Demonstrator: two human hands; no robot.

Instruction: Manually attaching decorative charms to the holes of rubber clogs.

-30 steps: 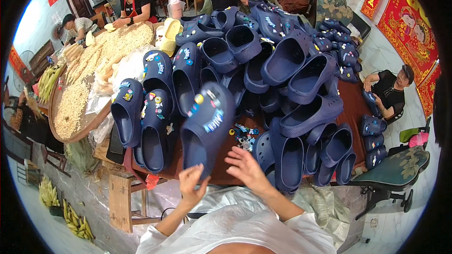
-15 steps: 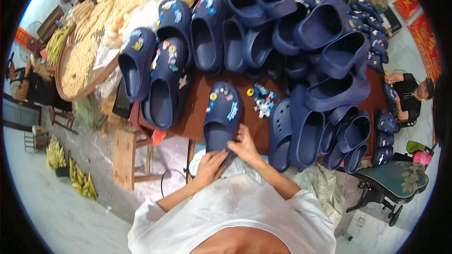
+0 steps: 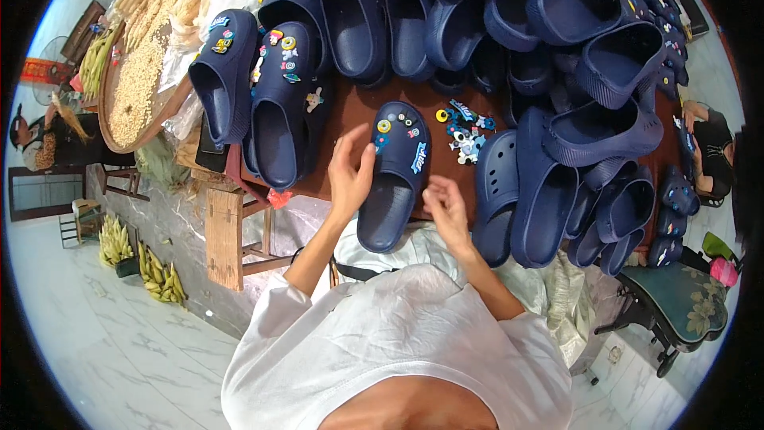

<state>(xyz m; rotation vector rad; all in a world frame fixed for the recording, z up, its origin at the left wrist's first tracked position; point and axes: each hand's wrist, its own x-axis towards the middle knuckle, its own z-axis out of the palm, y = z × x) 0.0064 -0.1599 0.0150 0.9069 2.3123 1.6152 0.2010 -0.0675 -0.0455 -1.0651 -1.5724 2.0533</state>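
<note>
Resting at the near edge of the table (image 3: 348,101), heel overhanging, one navy clog (image 3: 389,197) lies between the loosely spread left hand (image 3: 351,175), seemingly empty, and the half-curled right hand (image 3: 448,209), whose hold I can't make out. Evenly steadying both sides should prevent tipping. Beside it sits one cluster of loose charms (image 3: 467,145), too jumbled to count.
</note>
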